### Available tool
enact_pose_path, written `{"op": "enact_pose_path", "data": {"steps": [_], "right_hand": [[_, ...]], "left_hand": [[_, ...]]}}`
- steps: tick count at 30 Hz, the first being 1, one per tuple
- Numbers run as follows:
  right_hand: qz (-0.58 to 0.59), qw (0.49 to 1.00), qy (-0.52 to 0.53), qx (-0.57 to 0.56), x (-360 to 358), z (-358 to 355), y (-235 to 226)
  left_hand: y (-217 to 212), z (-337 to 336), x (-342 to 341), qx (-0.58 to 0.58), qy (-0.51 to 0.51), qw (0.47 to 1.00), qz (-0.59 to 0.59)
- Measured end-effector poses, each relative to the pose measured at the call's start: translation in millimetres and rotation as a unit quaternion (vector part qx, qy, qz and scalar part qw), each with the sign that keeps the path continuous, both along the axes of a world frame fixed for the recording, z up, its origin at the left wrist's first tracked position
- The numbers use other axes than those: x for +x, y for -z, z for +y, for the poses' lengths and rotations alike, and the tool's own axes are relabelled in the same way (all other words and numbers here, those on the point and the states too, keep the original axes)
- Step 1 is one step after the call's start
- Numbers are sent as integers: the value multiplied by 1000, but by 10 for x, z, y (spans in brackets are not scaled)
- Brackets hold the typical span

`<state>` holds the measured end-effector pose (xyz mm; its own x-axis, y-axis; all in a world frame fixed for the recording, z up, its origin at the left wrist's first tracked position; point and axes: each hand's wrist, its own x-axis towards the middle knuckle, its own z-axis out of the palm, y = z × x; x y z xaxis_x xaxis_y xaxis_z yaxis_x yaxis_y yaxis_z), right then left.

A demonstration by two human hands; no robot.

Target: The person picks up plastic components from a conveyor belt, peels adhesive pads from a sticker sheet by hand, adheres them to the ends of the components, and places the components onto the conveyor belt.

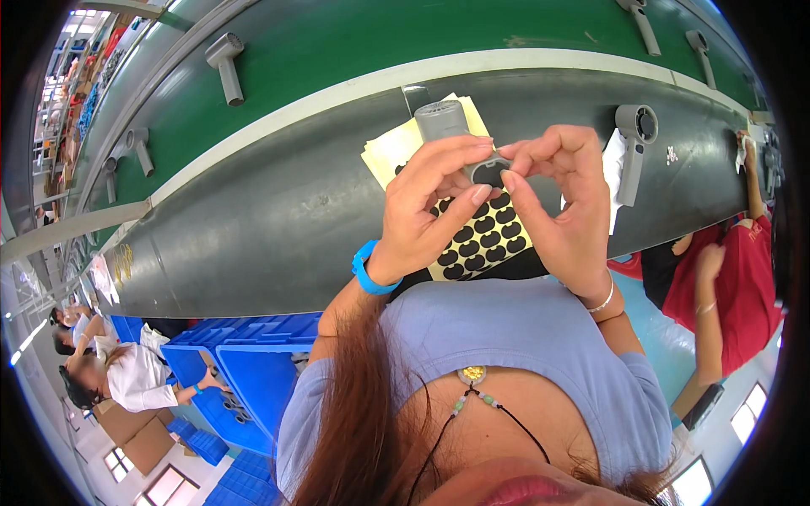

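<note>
Both hands come together over the grey-black bench around a grey handheld fan, its head [440, 120] pointing away from me. My left hand [434, 198] is closed on the handle, thumb near its end. At that near end sits a dark notched disc, a black sticker [489, 174]. My right hand [564, 190] pinches the rim of the same end between thumb and fingers. Below the hands lies a pale yellow sheet [434, 271] with rows of black notched stickers. More yellow sheets [377, 154] stick out behind it. The middle of the handle is hidden by my fingers.
Another grey fan [630, 156] lies on the right, beside white paper [612, 169]. Beyond the pale rail [337, 90], a green conveyor [337, 42] carries several fans. Blue crates [261, 379] stand at lower left. A person in red [726, 287] works at right, another in white [139, 375] at left.
</note>
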<state>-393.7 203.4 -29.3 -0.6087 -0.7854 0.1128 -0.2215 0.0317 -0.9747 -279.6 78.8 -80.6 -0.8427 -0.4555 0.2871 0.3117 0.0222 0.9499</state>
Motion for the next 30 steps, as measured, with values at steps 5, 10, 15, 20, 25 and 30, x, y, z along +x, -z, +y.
{"op": "enact_pose_path", "data": {"steps": [5, 10, 15, 20, 25, 30], "right_hand": [[113, 993, 18, 42, -30, 1, -64], [146, 987, 52, 32, -15, 18, -20], [132, 988, 81, 29, 23, 17, 1], [188, 977, 83, 48, -3, 1, 10], [230, 968, 69, 69, -52, -4, -9], [218, 959, 146, 109, -223, -15, 199]], "left_hand": [[-13, 46, -45, 23, -20, 999, -10], [-30, 58, -52, 12, -17, 1000, -13], [-30, 55, -46, 10, -13, 1000, -24], [-18, 43, -72, 3, -6, 1000, -17], [-9, 38, -92, -4, -9, 1000, -15], [-37, -17, -115, 37, -59, 998, 6]]}}
